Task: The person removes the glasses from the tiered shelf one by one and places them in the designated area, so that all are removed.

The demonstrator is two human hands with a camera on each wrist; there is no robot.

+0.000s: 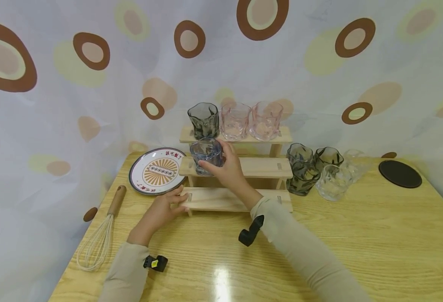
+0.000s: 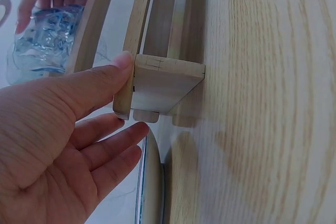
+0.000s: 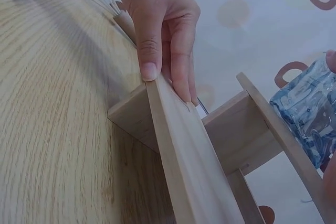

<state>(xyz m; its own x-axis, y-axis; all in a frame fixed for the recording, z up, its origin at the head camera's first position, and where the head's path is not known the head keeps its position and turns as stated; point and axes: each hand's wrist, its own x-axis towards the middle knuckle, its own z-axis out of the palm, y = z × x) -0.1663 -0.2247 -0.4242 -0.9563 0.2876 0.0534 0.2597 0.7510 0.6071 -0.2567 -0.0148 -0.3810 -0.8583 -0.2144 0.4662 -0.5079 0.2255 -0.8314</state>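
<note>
A three-step wooden rack (image 1: 259, 167) stands at the back middle of the table. My right hand (image 1: 225, 170) grips a blue glass (image 1: 206, 153) at the left end of the middle step. My left hand (image 1: 166, 207) rests against the left end of the bottom step, thumb and fingers fairly straight. In the left wrist view the thumb of my left hand (image 2: 52, 129) presses on the rack's end (image 2: 163, 85), with the blue glass (image 2: 42, 40) behind. The right wrist view shows the left hand (image 3: 163, 19) on the rack's plank (image 3: 189, 156) and the blue glass (image 3: 310, 108) beyond.
The top step carries a grey glass (image 1: 203, 120) and two pink glasses (image 1: 235, 121). Right of the rack stand several grey and clear glasses (image 1: 302, 167) and a black coaster (image 1: 400, 174). A patterned plate (image 1: 156, 171) and a whisk (image 1: 100, 235) lie to the left. A curtain hangs behind.
</note>
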